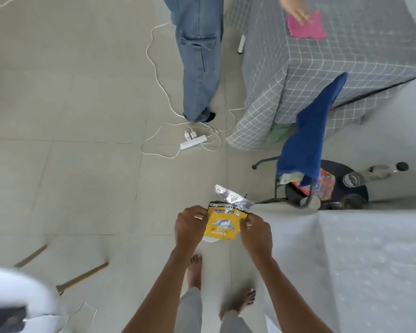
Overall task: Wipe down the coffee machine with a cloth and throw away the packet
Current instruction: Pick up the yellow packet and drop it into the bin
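I hold packet over the floor: left grip and right grip each pinch a side edge, torn end up, probably so nothing spills.

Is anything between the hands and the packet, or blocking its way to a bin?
Nothing visible: left hand and right hand pinch the yellow foil packet with torn silver top by its side edges. No bin is clearly identifiable, so that path cannot be judged.

Looking steeply down from head height, facing forward over the floor, sitting close above the left hand and right hand.
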The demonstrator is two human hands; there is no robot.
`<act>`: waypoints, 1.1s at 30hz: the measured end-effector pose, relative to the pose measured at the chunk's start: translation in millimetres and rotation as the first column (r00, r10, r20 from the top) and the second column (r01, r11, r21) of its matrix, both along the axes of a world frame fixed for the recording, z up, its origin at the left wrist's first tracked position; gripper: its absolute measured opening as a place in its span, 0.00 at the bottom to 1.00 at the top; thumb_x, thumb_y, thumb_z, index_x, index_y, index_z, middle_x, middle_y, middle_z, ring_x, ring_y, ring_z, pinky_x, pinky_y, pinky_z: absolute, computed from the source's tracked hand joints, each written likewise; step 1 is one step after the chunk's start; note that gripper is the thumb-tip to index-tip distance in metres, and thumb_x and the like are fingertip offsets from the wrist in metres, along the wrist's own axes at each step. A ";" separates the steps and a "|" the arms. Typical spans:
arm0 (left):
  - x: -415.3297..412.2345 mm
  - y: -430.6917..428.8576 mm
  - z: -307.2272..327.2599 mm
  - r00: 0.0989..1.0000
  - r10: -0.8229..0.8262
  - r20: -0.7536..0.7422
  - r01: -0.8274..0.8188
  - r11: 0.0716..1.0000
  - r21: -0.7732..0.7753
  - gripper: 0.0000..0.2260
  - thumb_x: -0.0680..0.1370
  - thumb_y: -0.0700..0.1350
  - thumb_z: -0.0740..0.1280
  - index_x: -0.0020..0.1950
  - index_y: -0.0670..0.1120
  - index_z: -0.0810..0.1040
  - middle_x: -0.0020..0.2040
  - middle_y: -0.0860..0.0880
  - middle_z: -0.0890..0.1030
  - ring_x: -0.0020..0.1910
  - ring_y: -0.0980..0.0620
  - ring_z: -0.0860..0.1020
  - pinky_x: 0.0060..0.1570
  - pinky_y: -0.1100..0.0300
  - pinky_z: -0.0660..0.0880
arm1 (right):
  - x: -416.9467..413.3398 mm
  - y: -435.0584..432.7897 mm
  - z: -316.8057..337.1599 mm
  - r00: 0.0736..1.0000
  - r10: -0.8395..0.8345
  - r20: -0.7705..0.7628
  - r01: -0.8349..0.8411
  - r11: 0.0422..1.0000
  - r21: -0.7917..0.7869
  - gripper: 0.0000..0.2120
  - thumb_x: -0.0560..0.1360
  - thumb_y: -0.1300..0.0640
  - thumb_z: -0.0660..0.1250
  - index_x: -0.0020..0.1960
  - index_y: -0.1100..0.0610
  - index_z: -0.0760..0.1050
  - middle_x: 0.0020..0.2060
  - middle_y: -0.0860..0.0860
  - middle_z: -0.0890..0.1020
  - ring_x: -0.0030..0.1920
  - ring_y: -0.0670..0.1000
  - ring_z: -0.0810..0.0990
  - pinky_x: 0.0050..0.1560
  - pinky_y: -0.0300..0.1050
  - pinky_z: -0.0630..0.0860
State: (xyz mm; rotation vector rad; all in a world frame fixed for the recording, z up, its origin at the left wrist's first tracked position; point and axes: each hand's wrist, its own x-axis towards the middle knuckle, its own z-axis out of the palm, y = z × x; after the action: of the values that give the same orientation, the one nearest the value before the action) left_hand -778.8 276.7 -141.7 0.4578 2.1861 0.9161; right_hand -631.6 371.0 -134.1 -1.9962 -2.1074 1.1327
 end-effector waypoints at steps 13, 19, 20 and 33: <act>-11.8 10.6 -212.4 0.997 0.064 0.052 -0.053 0.982 -0.182 0.07 0.74 0.39 0.68 0.40 0.49 0.84 0.38 0.53 0.86 0.39 0.56 0.84 0.35 0.67 0.75 | -21.2 5.4 -221.5 0.988 0.102 0.115 -0.078 0.977 -0.198 0.09 0.77 0.59 0.63 0.47 0.62 0.80 0.46 0.57 0.86 0.49 0.60 0.82 0.41 0.43 0.67; 1.2 17.1 -289.0 0.986 0.101 0.135 -0.072 0.976 -0.207 0.09 0.74 0.37 0.66 0.45 0.45 0.85 0.42 0.51 0.86 0.36 0.60 0.81 0.34 0.78 0.70 | -9.5 5.4 -291.6 0.987 0.113 0.117 -0.074 0.952 -0.296 0.10 0.77 0.57 0.64 0.54 0.59 0.81 0.49 0.54 0.86 0.52 0.56 0.83 0.49 0.44 0.76; 2.7 17.2 -297.6 0.983 0.099 0.154 -0.065 0.975 -0.212 0.09 0.74 0.37 0.66 0.47 0.45 0.85 0.43 0.51 0.86 0.37 0.62 0.80 0.35 0.79 0.70 | -9.0 5.2 -299.7 0.987 0.112 0.118 -0.070 0.949 -0.309 0.10 0.77 0.57 0.64 0.55 0.58 0.80 0.49 0.54 0.86 0.52 0.56 0.83 0.50 0.45 0.76; -8.4 2.2 -330.3 0.931 -0.190 0.311 0.295 0.894 -0.337 0.15 0.76 0.44 0.68 0.63 0.47 0.79 0.62 0.49 0.82 0.60 0.51 0.81 0.62 0.55 0.76 | -8.6 4.9 -322.5 0.914 0.335 0.229 -0.141 0.792 -0.594 0.31 0.81 0.59 0.59 0.81 0.57 0.53 0.76 0.58 0.67 0.75 0.58 0.67 0.72 0.50 0.66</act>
State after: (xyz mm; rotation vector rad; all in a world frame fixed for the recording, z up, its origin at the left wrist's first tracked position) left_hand -787.1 278.9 -472.0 0.3817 1.9350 0.3767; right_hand -640.2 375.8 -456.7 -2.3296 -2.4618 1.7711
